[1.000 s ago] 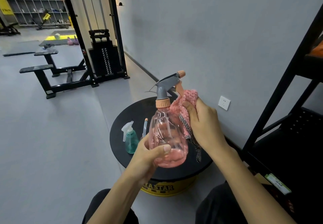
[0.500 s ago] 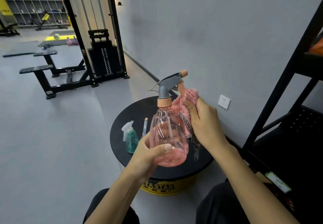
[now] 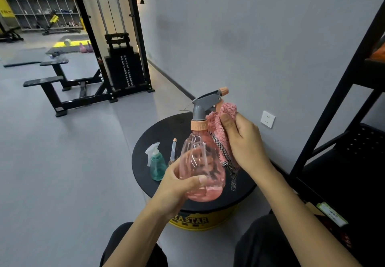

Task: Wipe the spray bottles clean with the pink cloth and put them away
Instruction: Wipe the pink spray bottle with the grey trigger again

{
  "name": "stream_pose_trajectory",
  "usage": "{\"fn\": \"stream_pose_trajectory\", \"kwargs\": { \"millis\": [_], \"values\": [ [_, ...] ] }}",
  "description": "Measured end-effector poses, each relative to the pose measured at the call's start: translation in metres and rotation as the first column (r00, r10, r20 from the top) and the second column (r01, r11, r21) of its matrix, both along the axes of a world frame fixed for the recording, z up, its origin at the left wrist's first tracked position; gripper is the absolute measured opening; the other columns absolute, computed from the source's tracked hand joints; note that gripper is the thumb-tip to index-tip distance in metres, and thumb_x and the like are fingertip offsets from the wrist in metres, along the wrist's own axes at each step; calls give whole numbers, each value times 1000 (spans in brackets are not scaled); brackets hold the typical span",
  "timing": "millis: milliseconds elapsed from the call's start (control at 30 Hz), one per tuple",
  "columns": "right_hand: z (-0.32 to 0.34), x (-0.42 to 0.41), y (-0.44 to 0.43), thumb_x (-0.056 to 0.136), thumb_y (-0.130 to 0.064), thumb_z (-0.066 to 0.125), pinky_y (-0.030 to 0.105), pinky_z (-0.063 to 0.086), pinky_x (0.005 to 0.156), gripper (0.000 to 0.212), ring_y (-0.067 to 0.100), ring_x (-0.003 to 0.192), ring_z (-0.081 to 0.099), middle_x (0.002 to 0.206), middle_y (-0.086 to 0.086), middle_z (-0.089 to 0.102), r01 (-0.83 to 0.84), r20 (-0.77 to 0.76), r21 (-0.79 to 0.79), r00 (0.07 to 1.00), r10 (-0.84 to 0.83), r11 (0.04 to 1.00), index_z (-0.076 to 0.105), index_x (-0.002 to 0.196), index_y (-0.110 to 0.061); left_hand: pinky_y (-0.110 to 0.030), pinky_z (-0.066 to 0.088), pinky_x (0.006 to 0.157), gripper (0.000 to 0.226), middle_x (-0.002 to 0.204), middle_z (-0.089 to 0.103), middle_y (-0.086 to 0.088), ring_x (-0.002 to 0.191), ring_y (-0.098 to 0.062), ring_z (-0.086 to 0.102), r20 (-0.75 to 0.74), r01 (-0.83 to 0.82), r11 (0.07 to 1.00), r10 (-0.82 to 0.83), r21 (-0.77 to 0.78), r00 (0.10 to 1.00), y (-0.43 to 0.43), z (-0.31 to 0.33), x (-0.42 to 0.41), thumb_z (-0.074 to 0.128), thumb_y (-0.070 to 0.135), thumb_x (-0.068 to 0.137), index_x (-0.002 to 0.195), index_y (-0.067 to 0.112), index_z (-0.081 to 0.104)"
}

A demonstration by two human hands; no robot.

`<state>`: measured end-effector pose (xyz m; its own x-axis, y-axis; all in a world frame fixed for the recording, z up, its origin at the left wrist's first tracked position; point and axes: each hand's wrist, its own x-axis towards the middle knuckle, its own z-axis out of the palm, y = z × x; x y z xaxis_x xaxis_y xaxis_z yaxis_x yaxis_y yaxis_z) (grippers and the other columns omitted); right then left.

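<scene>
A clear pink spray bottle [image 3: 200,166] with a grey trigger head and peach nozzle is held upright above the round black table [image 3: 164,129]. My left hand [image 3: 177,185] grips its lower body, thumb across the front. My right hand [image 3: 243,143] holds the fluffy pink cloth [image 3: 221,129] against the bottle's right shoulder and neck; a checkered strip of the cloth hangs down. A small teal spray bottle [image 3: 156,163] with a white trigger stands on the table at the left. A thin pen-like sprayer [image 3: 173,149] stands beside it, its base hidden behind my left hand.
The table top sits on a yellow drum base [image 3: 193,222]. A black metal shelf rack [image 3: 343,133] rises at the right. A grey wall with a white socket [image 3: 268,119] runs behind. A weight machine [image 3: 123,66] and benches stand far left.
The cloth and my right hand have slid slightly up toward the bottle's neck. The bottle stays upright in my left hand.
</scene>
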<state>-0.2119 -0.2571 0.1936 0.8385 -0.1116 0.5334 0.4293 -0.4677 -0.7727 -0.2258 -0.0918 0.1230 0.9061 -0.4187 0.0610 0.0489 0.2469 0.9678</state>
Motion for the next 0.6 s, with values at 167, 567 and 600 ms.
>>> {"fn": "stream_pose_trajectory", "kwargs": {
  "millis": [167,567,600],
  "values": [
    [12,5,1,98,-42,41,23,43,58,31,0,59,48,67,5,56,3,9,94,1000,-4,996,53,78,-22,-37,57,82,80,103,73,-13,94,-30,71,1,-6,1000,6,10,1000,-7,-6,-3,81,23,48,125,14,58],
    [-18,-18,22,85,-55,43,41,55,91,41,16,95,72,93,-5,77,-26,-186,596,968,169,803,68,97,-24,-28,58,68,80,87,75,-4,77,-20,73,-19,-49,995,47,-83,999,-6,1,-2,77,23,46,123,11,56],
    [-18,-21,24,84,-56,42,38,56,89,42,14,93,72,92,-7,77,-18,-190,596,968,163,803,68,96,-25,-29,58,68,79,88,76,-4,79,-20,74,-23,-60,995,58,-83,998,-7,0,-3,78,23,47,122,11,57]
  ]
}}
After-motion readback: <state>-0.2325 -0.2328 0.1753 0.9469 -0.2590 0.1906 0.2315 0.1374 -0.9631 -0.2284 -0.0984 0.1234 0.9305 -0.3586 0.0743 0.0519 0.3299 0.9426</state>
